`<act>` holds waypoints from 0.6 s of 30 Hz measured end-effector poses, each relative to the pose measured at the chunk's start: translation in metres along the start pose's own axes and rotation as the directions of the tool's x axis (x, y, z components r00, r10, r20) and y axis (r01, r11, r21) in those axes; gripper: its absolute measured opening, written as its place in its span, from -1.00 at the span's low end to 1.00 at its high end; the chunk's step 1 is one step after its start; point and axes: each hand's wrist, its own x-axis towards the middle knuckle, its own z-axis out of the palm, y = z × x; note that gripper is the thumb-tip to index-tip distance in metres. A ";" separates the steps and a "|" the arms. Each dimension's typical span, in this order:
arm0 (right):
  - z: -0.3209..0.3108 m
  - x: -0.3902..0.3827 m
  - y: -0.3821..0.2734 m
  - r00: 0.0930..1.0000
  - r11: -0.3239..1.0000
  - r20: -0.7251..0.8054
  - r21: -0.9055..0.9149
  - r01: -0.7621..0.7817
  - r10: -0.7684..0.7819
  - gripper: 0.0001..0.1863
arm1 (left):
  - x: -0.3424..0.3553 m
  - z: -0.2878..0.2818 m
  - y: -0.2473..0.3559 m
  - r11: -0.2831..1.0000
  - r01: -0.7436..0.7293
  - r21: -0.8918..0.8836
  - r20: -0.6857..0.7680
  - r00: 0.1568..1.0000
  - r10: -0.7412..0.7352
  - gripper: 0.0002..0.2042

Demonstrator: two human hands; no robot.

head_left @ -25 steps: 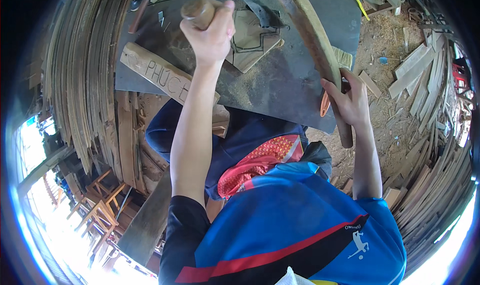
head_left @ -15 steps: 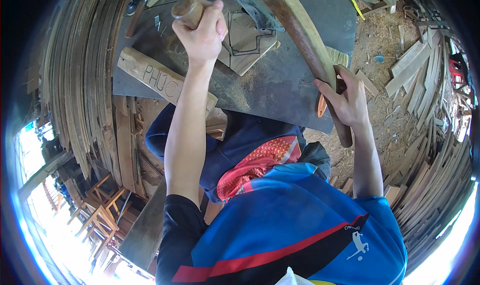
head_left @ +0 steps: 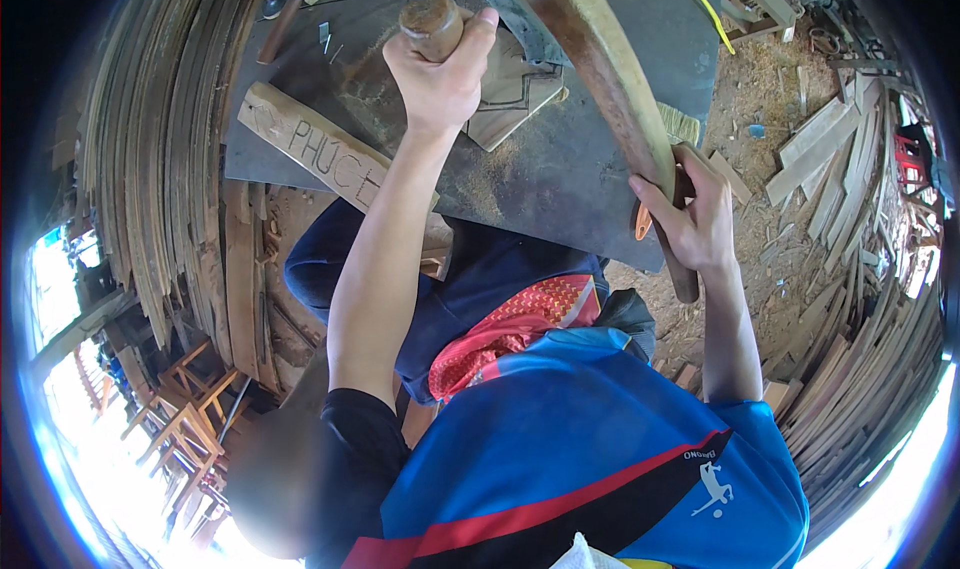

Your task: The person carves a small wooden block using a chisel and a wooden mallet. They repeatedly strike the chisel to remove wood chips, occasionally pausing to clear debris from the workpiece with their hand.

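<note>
The person's left hand [head_left: 440, 87] is curled tight around a thick, round, brown wooden handle [head_left: 430, 19]. The handle is over the flat, dark gray tabletop [head_left: 560, 184], beside a flat, light-brown wooden board [head_left: 512, 109] with black lines. The right hand [head_left: 698, 219] is wrapped around the lower part of a long, bent, brown wooden stick [head_left: 608, 69]. The stick hides part of an orange-handled brush [head_left: 680, 124] with pale bristles.

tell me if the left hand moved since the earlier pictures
Yes, the left hand has shifted slightly right, judged against the lettered board on the table.
</note>
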 end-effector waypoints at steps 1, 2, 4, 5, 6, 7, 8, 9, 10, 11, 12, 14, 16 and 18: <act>-0.003 -0.001 -0.005 1.000 0.999 0.006 0.053 -0.003 0.003 -0.56 | -0.002 -0.001 0.002 0.999 0.044 -0.026 -0.016 0.999 -0.045 -0.84; -0.007 -0.002 -0.011 1.000 0.994 0.013 0.106 -0.007 0.006 -0.56 | -0.003 0.000 0.003 0.998 0.057 0.014 -0.045 0.997 -0.056 -0.84; -0.016 0.001 -0.025 0.998 0.984 0.038 0.168 -0.055 0.049 -0.55 | -0.004 0.005 0.010 0.994 0.078 0.083 -0.104 0.992 -0.070 -0.84; -0.019 0.003 -0.033 0.994 0.978 0.058 0.181 -0.103 0.094 -0.55 | -0.003 0.006 0.010 0.994 0.079 0.070 -0.084 0.994 -0.073 -0.84; -0.025 0.006 -0.041 0.988 0.971 0.079 0.190 -0.147 0.134 -0.55 | -0.004 0.007 0.008 0.996 0.077 0.055 -0.068 0.995 -0.073 -0.84; -0.035 0.009 -0.049 0.993 0.991 0.084 0.100 -0.090 0.082 -0.57 | -0.004 0.007 0.007 0.996 0.075 0.040 -0.051 0.996 -0.073 -0.84; -0.046 0.011 -0.064 0.994 0.996 0.081 0.060 -0.073 0.068 -0.57 | -0.004 0.006 0.006 0.995 0.097 0.021 -0.042 0.994 -0.096 -0.82; -0.054 0.012 -0.081 0.995 0.998 0.080 0.022 -0.056 0.054 -0.57 | -0.003 0.003 0.004 0.993 0.120 0.006 -0.034 0.992 -0.120 -0.79; -0.058 0.012 -0.092 0.996 0.999 0.079 -0.016 -0.040 0.041 -0.57 | -0.003 0.001 0.002 0.990 0.143 -0.009 -0.024 0.989 -0.143 -0.77; -0.057 0.010 -0.095 0.992 0.991 -0.026 0.042 0.126 -0.125 -0.53 | -0.003 -0.001 0.000 0.987 0.161 -0.002 -0.015 0.987 -0.161 -0.78; -0.055 0.010 -0.102 0.982 0.984 -0.071 -0.019 0.177 -0.178 -0.52 | -0.003 -0.001 -0.001 0.988 0.152 -0.011 -0.007 0.988 -0.152 -0.78; -0.051 0.009 -0.116 0.946 0.953 -0.150 -0.144 0.267 -0.287 -0.51 | -0.001 -0.002 -0.001 0.991 0.135 -0.027 0.008 0.991 -0.134 -0.77; -0.045 0.015 -0.112 0.976 0.932 -0.014 -0.298 0.206 -0.220 -0.50 | -0.002 0.000 -0.001 0.995 0.087 -0.040 0.024 0.996 -0.087 -0.73; -0.048 0.020 -0.115 0.986 0.921 0.169 -0.386 0.053 0.014 -0.50 | -0.003 0.001 -0.001 0.996 0.083 -0.044 0.023 0.996 -0.082 -0.70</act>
